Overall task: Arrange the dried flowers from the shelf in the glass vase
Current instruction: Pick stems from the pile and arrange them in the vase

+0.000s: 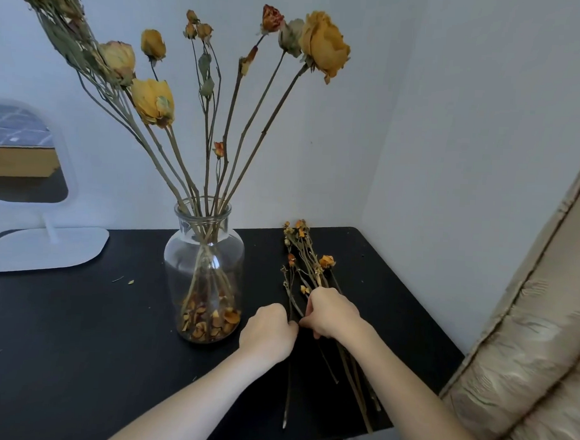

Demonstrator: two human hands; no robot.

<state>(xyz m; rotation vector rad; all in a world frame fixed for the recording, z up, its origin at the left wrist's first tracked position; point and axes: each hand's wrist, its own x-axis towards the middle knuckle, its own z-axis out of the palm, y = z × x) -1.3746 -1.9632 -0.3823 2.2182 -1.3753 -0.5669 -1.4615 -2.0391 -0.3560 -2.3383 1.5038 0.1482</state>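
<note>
A clear glass vase (202,272) stands on the black table (78,327) with several long-stemmed dried yellow flowers (324,43) fanning out of it and loose petals at its bottom. To its right a bundle of thin dried flower stems (302,253) with small orange buds lies flat on the table. My right hand (332,313) is closed around the middle of this bundle. My left hand (268,332) sits just left of it, fingers pinched on a stem of the same bundle. Both hands cover the middle of the stems.
A white-framed mirror (27,188) on a flat white base stands at the back left. White walls meet in a corner behind the table. A beige padded chair back (535,347) rises beyond the table's right edge. Small petal bits lie on the tabletop.
</note>
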